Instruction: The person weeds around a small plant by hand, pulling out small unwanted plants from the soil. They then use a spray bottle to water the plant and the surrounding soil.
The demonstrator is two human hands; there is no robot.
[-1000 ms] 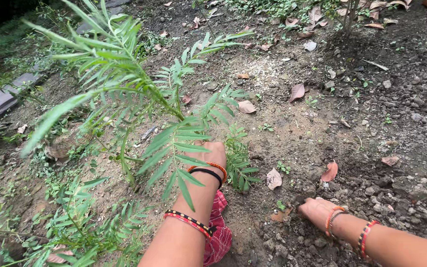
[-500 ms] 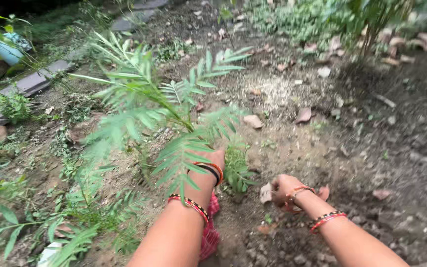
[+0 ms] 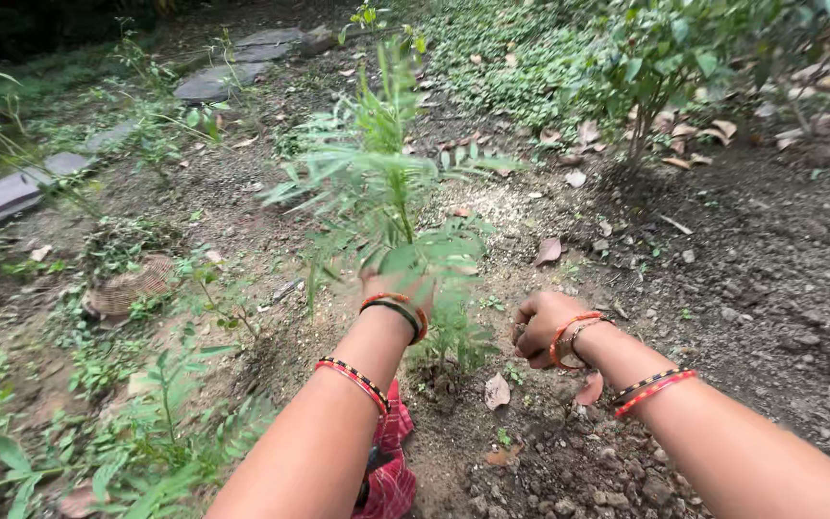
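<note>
Nearest the camera, both forearms extend over dark loose soil point(image 3: 569, 461); a red checked cloth point(image 3: 391, 471) lies beneath the left forearm; each arm carries orange, red and black bangles at wrist and mid-forearm. A dry leaf point(image 3: 497, 390) lies on the soil between the arms. The right hand point(image 3: 542, 327) is curled into a closed fist just above the soil; what it encloses cannot be told. The left hand point(image 3: 398, 288) reaches into the foliage of a young feathery-leaved plant point(image 3: 396, 192); leaves cover its fingers, so the grip cannot be told. The plant stands roughly upright, its base in the soil between the two hands. Left of it lies a woven basket point(image 3: 127, 286); beyond, flat grey stone slabs point(image 3: 21, 187); far right, a leafy shrub point(image 3: 665, 58) amid fallen leaves.
</note>
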